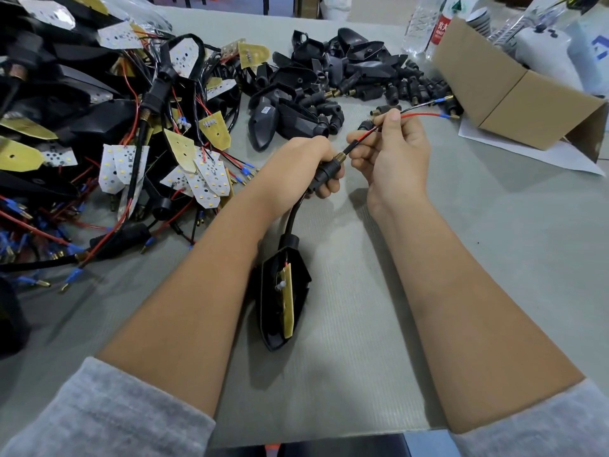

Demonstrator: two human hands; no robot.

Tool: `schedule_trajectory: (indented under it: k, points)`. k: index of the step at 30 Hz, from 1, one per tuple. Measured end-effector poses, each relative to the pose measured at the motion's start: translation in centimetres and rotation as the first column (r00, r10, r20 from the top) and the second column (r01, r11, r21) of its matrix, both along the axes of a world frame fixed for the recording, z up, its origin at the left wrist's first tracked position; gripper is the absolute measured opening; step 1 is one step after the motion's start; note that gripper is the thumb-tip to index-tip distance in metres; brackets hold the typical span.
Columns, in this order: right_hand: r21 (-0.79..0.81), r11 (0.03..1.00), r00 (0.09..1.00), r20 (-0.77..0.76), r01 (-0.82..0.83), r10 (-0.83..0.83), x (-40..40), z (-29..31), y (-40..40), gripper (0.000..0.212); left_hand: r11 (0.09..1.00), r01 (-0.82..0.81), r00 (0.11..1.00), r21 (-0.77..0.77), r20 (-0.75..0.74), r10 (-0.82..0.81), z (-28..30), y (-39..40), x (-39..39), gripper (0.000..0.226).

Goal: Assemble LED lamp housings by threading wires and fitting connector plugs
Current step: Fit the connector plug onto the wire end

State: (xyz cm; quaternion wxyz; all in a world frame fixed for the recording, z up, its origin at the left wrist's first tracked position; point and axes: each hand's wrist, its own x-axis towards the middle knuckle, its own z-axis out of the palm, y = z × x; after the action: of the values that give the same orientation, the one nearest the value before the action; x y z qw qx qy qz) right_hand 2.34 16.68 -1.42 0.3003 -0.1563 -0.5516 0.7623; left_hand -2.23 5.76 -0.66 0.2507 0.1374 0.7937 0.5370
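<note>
My left hand (308, 161) grips a black connector plug (328, 169) with a brass threaded tip. A black stem runs from the plug down to a black lamp housing (285, 301) lying on the table between my forearms. A yellow LED board (287, 305) stands on edge inside the housing. My right hand (392, 153) pinches the red and black wires (423, 112) that come out of the plug's tip. The wires stretch up and right to their blue-sleeved terminals.
A tangled heap of wired LED boards and finished lamps (131, 136) fills the left. Empty black housings and loose plugs (329, 77) lie at the far centre. A cardboard box (514, 90) on white paper and plastic bottles (428, 24) stand at the far right.
</note>
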Motion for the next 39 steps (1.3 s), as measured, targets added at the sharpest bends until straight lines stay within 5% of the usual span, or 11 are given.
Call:
schedule_trajectory:
  k: [4,9,14,29,39]
  points:
    - [-0.061,0.998,1.000,-0.001,0.009,-0.009,-0.1,-0.1,0.0,0.025,1.000,0.023,0.999,0.001,-0.033,-0.023,0.2,-0.3,0.4,0.030]
    - [-0.217,0.970,0.994,-0.013,-0.111,0.111,-0.3,0.3,0.5,0.025,0.959,0.060,0.983,0.277,-0.184,-0.008,-0.7,-1.7,1.7,0.032]
    - [0.001,0.958,0.954,0.092,-0.287,0.285,-0.3,0.0,0.3,0.019,0.970,0.071,0.965,0.231,-0.264,-0.008,-1.1,-1.7,1.3,0.032]
    - [0.031,0.987,0.985,0.071,-0.161,0.158,0.1,0.3,0.0,0.025,0.969,0.076,0.985,0.236,-0.170,-0.036,-0.1,-1.8,1.9,0.035]
    - [-0.202,0.979,1.000,-0.013,-0.027,0.025,-0.5,0.3,1.2,0.027,0.975,0.115,0.988,0.191,-0.128,-0.092,0.2,-1.9,2.2,0.034]
